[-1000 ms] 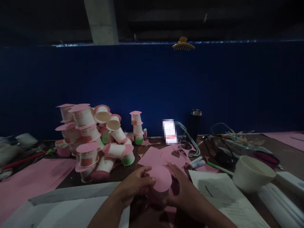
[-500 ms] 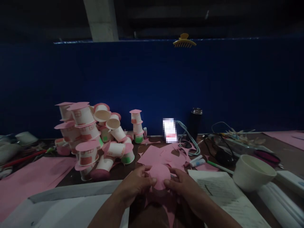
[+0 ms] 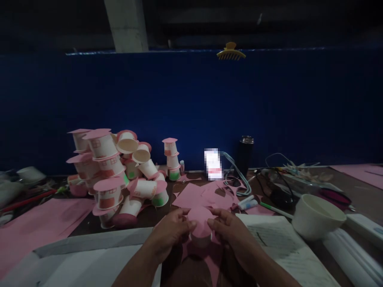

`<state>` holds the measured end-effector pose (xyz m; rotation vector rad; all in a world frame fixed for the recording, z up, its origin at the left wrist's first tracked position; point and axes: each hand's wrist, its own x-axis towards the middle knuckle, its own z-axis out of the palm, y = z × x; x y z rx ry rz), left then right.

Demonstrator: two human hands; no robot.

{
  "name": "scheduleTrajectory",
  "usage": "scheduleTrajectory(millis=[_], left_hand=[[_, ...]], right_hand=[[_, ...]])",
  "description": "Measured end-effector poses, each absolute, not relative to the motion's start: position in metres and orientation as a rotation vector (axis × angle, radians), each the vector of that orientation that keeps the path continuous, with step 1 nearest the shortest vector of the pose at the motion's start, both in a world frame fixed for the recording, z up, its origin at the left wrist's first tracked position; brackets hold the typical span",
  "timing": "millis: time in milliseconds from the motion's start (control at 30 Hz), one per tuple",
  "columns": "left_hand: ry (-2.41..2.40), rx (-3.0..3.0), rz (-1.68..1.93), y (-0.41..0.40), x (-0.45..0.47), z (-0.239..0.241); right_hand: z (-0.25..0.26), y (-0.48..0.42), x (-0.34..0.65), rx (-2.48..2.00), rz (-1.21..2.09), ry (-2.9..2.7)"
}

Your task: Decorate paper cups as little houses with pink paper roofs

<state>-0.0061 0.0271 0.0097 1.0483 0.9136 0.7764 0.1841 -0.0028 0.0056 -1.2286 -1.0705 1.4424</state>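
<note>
Disc (image 3: 200, 221) is pinched by left hand (image 3: 170, 232) and right hand (image 3: 232, 230); the cluttered worktop (image 3: 363, 195) is backed by blue wall (image 3: 185, 99).

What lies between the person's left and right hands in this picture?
In the head view, a pink paper disc lies between the left hand and the right hand, with a pale cup showing just beneath it.

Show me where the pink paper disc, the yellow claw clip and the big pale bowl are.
Pink paper disc (image 3: 199, 221): head view, middle of its upper face.
Yellow claw clip (image 3: 231, 53): head view, centre of its body.
Big pale bowl (image 3: 312, 223): head view, outer wall.
</note>
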Motion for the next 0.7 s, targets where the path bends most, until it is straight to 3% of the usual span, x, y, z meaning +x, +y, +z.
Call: scheduleTrajectory(millis=[700], left_hand=[[0.974,1.073,0.800,0.0267,-0.0002,0.0056]], right_hand=[[0.0049,-0.0007,0.1772,-1.293,1.347,-1.045]])
